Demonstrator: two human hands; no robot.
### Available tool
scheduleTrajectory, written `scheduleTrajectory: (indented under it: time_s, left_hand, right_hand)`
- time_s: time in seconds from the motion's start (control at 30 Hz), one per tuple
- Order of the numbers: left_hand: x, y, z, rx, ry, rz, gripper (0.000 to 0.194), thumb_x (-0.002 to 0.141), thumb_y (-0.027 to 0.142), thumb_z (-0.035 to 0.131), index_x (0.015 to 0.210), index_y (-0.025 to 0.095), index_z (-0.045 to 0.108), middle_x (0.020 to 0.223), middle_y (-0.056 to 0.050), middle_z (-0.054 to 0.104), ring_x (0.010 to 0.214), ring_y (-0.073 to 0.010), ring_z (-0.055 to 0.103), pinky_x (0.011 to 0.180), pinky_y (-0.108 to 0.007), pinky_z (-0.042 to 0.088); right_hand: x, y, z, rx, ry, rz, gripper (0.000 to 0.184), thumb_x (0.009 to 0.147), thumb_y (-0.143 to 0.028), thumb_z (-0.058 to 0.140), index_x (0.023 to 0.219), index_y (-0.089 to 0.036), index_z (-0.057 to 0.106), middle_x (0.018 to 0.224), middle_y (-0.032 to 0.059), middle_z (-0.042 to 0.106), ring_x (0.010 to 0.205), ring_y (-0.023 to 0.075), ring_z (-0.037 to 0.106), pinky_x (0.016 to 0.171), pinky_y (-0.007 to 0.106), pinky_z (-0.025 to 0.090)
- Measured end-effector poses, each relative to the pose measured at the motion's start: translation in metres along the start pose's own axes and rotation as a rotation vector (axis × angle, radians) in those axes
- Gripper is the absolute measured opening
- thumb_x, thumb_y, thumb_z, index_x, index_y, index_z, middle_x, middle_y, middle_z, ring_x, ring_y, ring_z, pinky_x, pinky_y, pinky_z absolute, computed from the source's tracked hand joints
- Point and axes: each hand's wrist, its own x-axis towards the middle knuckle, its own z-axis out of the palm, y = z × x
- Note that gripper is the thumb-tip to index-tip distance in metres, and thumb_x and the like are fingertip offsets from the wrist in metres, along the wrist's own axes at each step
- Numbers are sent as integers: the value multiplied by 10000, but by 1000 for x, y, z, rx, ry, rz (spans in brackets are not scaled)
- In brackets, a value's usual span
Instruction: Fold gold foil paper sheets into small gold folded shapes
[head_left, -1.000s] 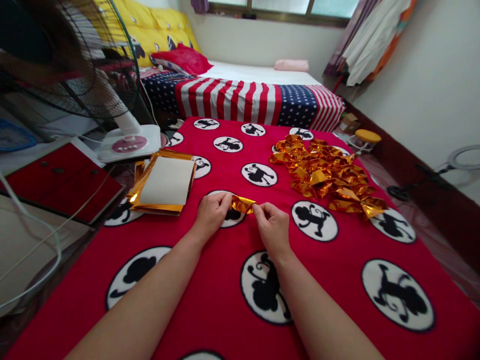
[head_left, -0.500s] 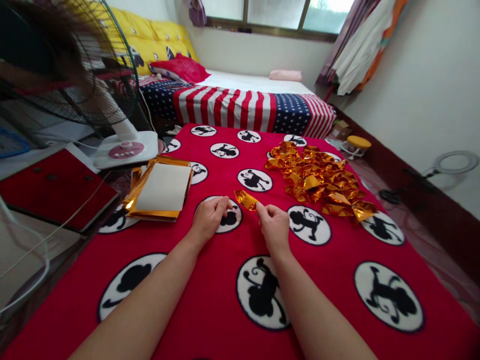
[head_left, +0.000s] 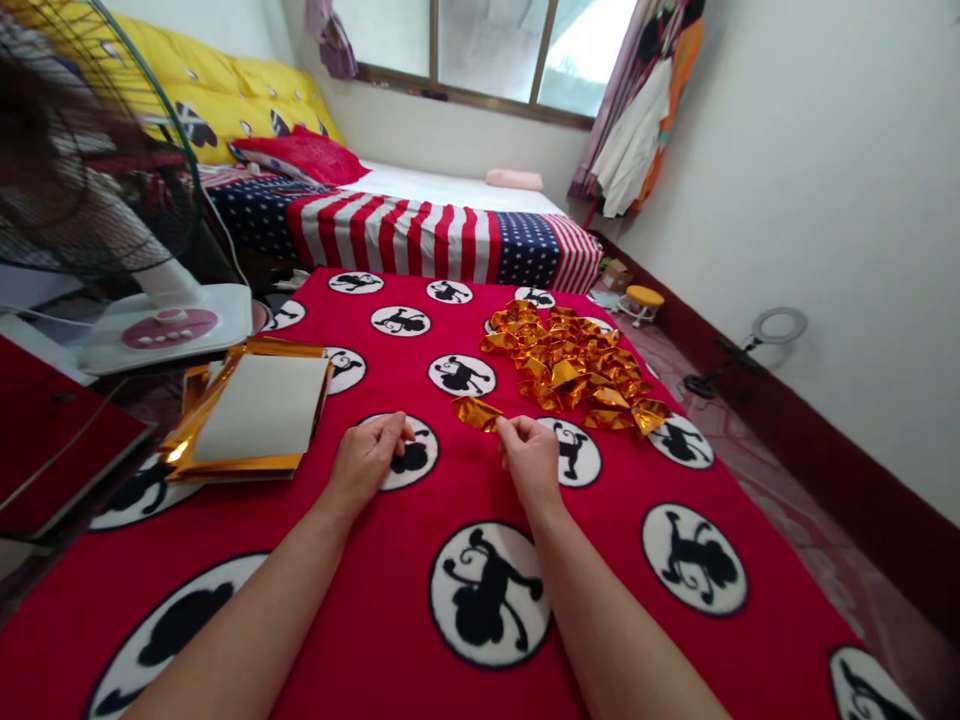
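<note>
Between the thumb and fingers of my right hand (head_left: 531, 457) is one end of a folded gold foil paper piece (head_left: 474, 413), which points away to the left. My left hand (head_left: 367, 462) rests on the red cloth (head_left: 405, 600) with its fingers curled closed, and nothing shows in it. A gap of cloth separates it from the foil piece. Beyond my right hand lies a heap of similar folded gold foil papers (head_left: 564, 372). To the left of my left hand is a stack of gold-edged paper sheets (head_left: 259, 408), pale side up on top.
A standing fan (head_left: 169, 315) with blurred blades is at the left, beside a dark red panel (head_left: 56, 440). Behind the cloth stands a bed with a striped and starred cover (head_left: 420, 238). A yellow stool (head_left: 645, 297) and a ring light (head_left: 778, 325) stand on the floor at right.
The view has turned to the right, so the surroundings sit further left. My left hand has drawn a little apart from the foil piece; my right hand still holds it.
</note>
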Motion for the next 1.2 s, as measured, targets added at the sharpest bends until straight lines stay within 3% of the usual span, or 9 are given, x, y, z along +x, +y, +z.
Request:
scheduleTrajectory:
  time_s: [0.17, 0.3, 0.4, 0.53, 0.77, 1.03, 1.2]
  left_hand:
    - [0, -2, 1, -11, 4, 4, 488, 909, 553, 407, 713, 178, 650, 559, 0, 561, 477, -120, 475, 437, -224, 312]
    - [1, -2, 2, -6, 12, 16, 505, 906, 564, 400, 706, 174, 650, 565, -5, 565, 504, -127, 496, 454, -219, 333]
    - [2, -2, 2, 2, 8, 12, 505, 902, 565, 400, 706, 173, 651, 562, -5, 562, 504, -128, 495, 451, -217, 329]
    - [1, -2, 1, 7, 3, -4, 501, 897, 560, 404, 706, 171, 655, 552, -6, 557, 495, -130, 492, 444, -218, 319]
    - [3, -6, 3, -6, 20, 13, 509, 911, 561, 393, 703, 175, 651, 550, -4, 563, 512, -136, 515, 477, -226, 346]
    - [4, -5, 2, -1, 25, 18, 511, 912, 563, 397, 692, 176, 648, 537, 0, 552, 510, -137, 522, 483, -231, 354]
    - [4, -4, 2, -1, 22, 18, 505, 912, 560, 400, 695, 177, 647, 541, 2, 556, 495, -130, 517, 476, -228, 359]
  right_hand:
    - [31, 1, -46, -327, 137, -151, 390, 827, -423, 558, 516, -192, 521, 438, -33, 502, 448, 113, 457, 521, 240, 332]
    - [58, -4, -65, -556, 182, -233, 377, 842, -420, 534, 555, -184, 593, 499, -1, 571, 519, 136, 526, 568, 248, 342]
    - [81, -14, -61, -806, 160, -246, 340, 842, -424, 534, 644, -192, 683, 602, 27, 653, 592, 160, 580, 583, 256, 346]
    - [114, -28, -40, -1085, 92, -239, 362, 886, -454, 470, 835, -229, 749, 823, 61, 735, 783, 205, 658, 654, 263, 407]
    - [158, -31, -12, -1152, 24, -229, 343, 880, -421, 494, 889, -213, 767, 922, 101, 746, 887, 236, 682, 718, 285, 465]
    - [166, -26, -11, -1196, 14, -213, 332, 831, -434, 544, 927, -204, 765, 935, 120, 743, 909, 282, 687, 752, 340, 492]
    - [160, -24, -15, -1181, 26, -213, 251, 788, -328, 579, 932, -220, 753, 922, 102, 742, 900, 286, 688, 736, 339, 487]
